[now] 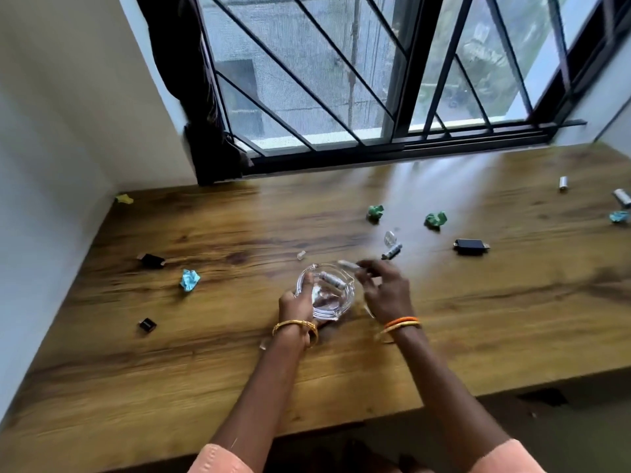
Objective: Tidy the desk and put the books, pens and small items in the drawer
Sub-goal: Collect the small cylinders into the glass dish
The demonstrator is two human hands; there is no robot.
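My left hand (296,307) grips a clear glass bowl (336,302) by its left rim, just above the wooden desk (239,363). One small grey battery (332,280) lies inside the bowl. My right hand (386,290) hovers at the bowl's right rim and pinches another small grey battery (349,265) in its fingertips; the hand is blurred. A further battery (392,251) lies on the desk just beyond my right hand, beside a small clear piece (390,237).
Crumpled paper balls lie about: blue (190,280), two green (375,212) (435,220), yellow (124,199), pale blue (618,216). Small black items sit at left (151,260) (147,325) and right (471,246). More batteries (563,183) (621,197) lie far right. A barred window (375,80) backs the desk.
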